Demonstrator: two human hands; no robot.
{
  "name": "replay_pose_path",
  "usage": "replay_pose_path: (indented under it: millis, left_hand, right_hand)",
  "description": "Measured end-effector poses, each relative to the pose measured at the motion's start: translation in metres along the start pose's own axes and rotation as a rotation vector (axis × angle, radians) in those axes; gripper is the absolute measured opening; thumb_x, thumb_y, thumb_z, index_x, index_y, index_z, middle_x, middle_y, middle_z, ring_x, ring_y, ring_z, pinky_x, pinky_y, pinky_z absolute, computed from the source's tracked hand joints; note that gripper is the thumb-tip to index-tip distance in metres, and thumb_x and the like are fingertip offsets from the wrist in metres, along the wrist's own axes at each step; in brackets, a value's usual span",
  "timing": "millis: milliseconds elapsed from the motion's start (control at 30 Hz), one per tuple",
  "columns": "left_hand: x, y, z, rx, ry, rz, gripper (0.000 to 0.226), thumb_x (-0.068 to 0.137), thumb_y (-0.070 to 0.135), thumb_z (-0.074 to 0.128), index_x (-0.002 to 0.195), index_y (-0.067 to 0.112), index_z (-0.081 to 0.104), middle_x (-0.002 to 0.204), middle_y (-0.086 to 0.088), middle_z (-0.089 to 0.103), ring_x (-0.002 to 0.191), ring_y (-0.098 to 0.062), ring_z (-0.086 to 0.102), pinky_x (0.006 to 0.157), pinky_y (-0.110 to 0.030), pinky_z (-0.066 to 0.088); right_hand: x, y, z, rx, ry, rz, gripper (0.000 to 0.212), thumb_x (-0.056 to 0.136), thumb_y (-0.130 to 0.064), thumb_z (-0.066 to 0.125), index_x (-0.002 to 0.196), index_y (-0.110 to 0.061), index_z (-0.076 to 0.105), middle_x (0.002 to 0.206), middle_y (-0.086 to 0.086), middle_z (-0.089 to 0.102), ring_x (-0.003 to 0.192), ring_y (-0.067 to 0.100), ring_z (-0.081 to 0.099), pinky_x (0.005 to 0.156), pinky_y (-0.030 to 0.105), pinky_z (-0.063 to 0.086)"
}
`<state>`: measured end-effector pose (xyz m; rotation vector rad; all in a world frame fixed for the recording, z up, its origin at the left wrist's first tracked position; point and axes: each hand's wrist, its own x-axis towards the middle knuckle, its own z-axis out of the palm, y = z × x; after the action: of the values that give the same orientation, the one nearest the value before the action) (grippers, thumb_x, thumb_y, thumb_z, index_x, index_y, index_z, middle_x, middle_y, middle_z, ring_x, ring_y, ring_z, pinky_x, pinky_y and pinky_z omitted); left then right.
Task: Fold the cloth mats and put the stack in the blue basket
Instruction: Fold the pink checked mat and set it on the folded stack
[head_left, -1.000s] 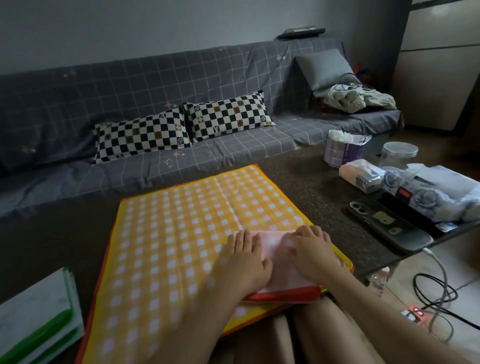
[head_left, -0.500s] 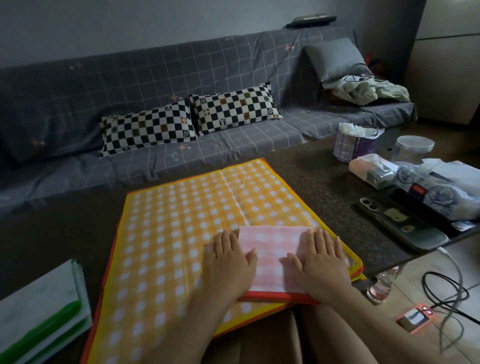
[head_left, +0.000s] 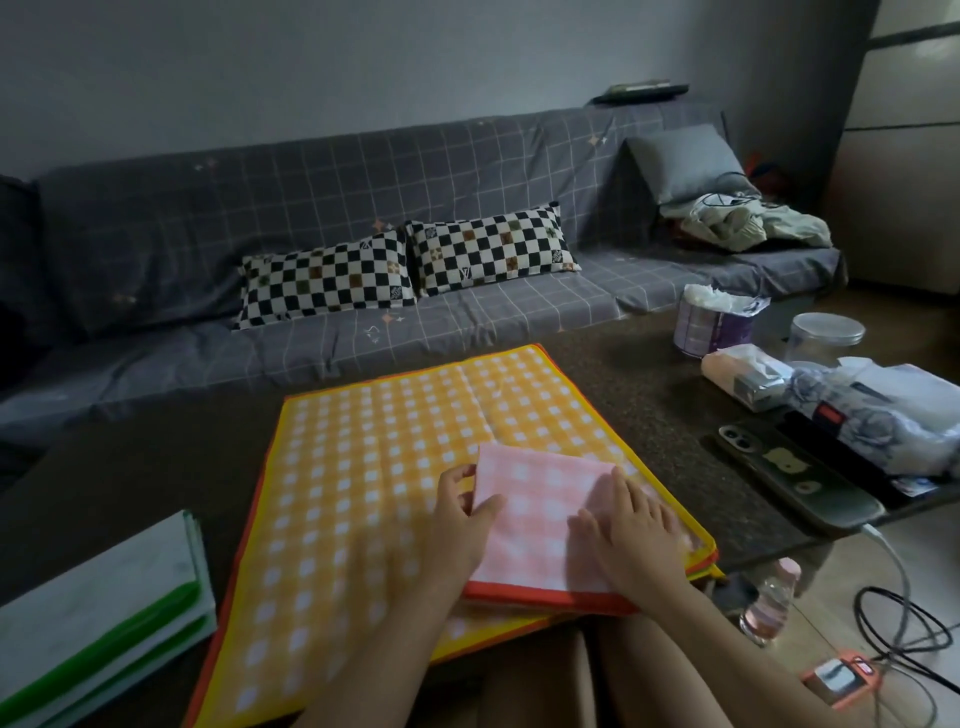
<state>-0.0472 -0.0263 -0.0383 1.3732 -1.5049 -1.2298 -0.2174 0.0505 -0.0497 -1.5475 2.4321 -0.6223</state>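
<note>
A folded pink checked mat (head_left: 535, 525) with an orange hem lies on the near right corner of a spread yellow checked mat (head_left: 374, 467) on the dark table (head_left: 156, 457). My left hand (head_left: 460, 525) grips the pink mat's left edge, thumb on top and fingers curled at the edge. My right hand (head_left: 631, 525) rests flat on the pink mat's right side, fingers straight. A folded green and white mat (head_left: 98, 618) lies at the near left. No blue basket is in view.
A phone (head_left: 789, 475), tissue packs (head_left: 743, 376), a tissue cup (head_left: 714, 325) and a clear jar (head_left: 826, 335) crowd the table's right end. Behind the table stands a grey sofa (head_left: 311, 208) with checkered pillows. Cables and a bottle (head_left: 771, 603) lie on the floor at right.
My hands have slid apart across the pink mat. The left hand moved to its left edge and now grips it; the right stays pressed flat on the right side.
</note>
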Motion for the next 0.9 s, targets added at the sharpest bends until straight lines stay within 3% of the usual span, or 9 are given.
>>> replay_pose_path:
  millis: [100, 200, 267, 400, 533, 633, 733, 833, 900]
  left_hand:
    - [-0.008, 0.005, -0.016, -0.135, 0.073, -0.015, 0.039, 0.09, 0.019, 0.064, 0.122, 0.024, 0.041, 0.105, 0.0, 0.062, 0.084, -0.014, 0.066, 0.057, -0.025, 0.055]
    - [-0.015, 0.012, -0.043, -0.154, 0.154, -0.021, 0.041, 0.091, 0.021, 0.063, 0.125, 0.024, 0.04, 0.11, -0.001, 0.06, 0.084, -0.011, 0.065, 0.053, -0.021, 0.053]
    - [-0.02, 0.016, -0.064, -0.129, 0.207, -0.045, 0.045, 0.091, 0.025, 0.062, 0.13, 0.024, 0.04, 0.117, 0.0, 0.057, 0.083, -0.009, 0.062, 0.051, -0.018, 0.049]
    - [-0.029, 0.016, -0.113, -0.012, 0.304, -0.067, 0.05, 0.095, 0.031, 0.056, 0.14, 0.027, 0.037, 0.128, 0.004, 0.05, 0.082, -0.004, 0.05, 0.055, -0.015, 0.04]
    - [-0.039, 0.009, -0.163, 0.01, 0.38, -0.005, 0.055, 0.093, 0.014, 0.056, 0.142, 0.026, 0.034, 0.125, 0.003, 0.053, 0.078, 0.0, 0.053, 0.057, -0.015, 0.046]
    - [-0.05, 0.0, -0.202, 0.015, 0.496, 0.052, 0.055, 0.09, 0.008, 0.055, 0.137, 0.026, 0.036, 0.118, -0.002, 0.058, 0.087, -0.005, 0.058, 0.063, -0.023, 0.048]
    - [-0.059, -0.008, -0.24, 0.08, 0.574, 0.065, 0.063, 0.091, 0.011, 0.056, 0.144, 0.031, 0.027, 0.108, 0.005, 0.057, 0.089, -0.008, 0.056, 0.072, -0.03, 0.049]
    - [-0.066, -0.017, -0.275, 0.282, 0.627, 0.034, 0.045, 0.095, 0.02, 0.053, 0.138, 0.027, 0.04, 0.125, 0.004, 0.053, 0.098, -0.009, 0.05, 0.077, -0.025, 0.042]
    - [-0.068, -0.025, -0.298, 0.315, 0.655, -0.025, 0.042, 0.096, 0.023, 0.051, 0.137, 0.026, 0.043, 0.132, 0.001, 0.051, 0.1, -0.011, 0.051, 0.073, -0.022, 0.043]
  right_hand:
    - [-0.002, -0.015, -0.004, 0.255, -0.027, -0.045, 0.071, 0.095, -0.041, 0.045, 0.15, -0.019, 0.006, 0.146, 0.012, 0.032, 0.119, 0.028, 0.049, 0.099, 0.04, 0.04]
    - [-0.002, -0.04, -0.004, 0.388, -0.062, -0.092, 0.066, 0.096, -0.028, 0.047, 0.15, -0.022, 0.009, 0.135, 0.015, 0.039, 0.096, 0.027, 0.059, 0.081, 0.038, 0.049]
    - [0.0, -0.061, -0.001, 0.437, -0.066, -0.135, 0.066, 0.096, -0.025, 0.048, 0.15, -0.023, 0.01, 0.132, 0.014, 0.042, 0.093, 0.025, 0.058, 0.077, 0.036, 0.05]
    - [0.0, -0.11, 0.009, 0.484, -0.114, -0.236, 0.066, 0.096, -0.023, 0.049, 0.15, -0.019, 0.011, 0.139, 0.015, 0.037, 0.111, 0.033, 0.053, 0.083, 0.038, 0.047]
    - [0.0, -0.162, 0.025, 0.497, -0.157, -0.324, 0.066, 0.095, -0.022, 0.05, 0.149, -0.016, 0.014, 0.138, 0.02, 0.037, 0.119, 0.039, 0.047, 0.087, 0.034, 0.039]
    - [-0.002, -0.201, 0.042, 0.495, -0.212, -0.391, 0.067, 0.094, -0.021, 0.051, 0.15, -0.015, 0.014, 0.135, 0.022, 0.038, 0.116, 0.039, 0.048, 0.085, 0.033, 0.039]
    - [-0.006, -0.239, 0.059, 0.504, -0.257, -0.44, 0.068, 0.092, -0.021, 0.054, 0.149, -0.013, 0.017, 0.129, 0.022, 0.042, 0.111, 0.04, 0.051, 0.079, 0.029, 0.036]
    - [-0.01, -0.275, 0.078, 0.509, -0.301, -0.519, 0.065, 0.089, -0.025, 0.059, 0.145, -0.013, 0.028, 0.118, 0.023, 0.05, 0.099, 0.039, 0.055, 0.073, 0.028, 0.036]
    - [-0.014, -0.297, 0.089, 0.525, -0.356, -0.545, 0.06, 0.087, -0.032, 0.061, 0.139, -0.016, 0.036, 0.116, 0.02, 0.054, 0.094, 0.036, 0.056, 0.075, 0.032, 0.04]
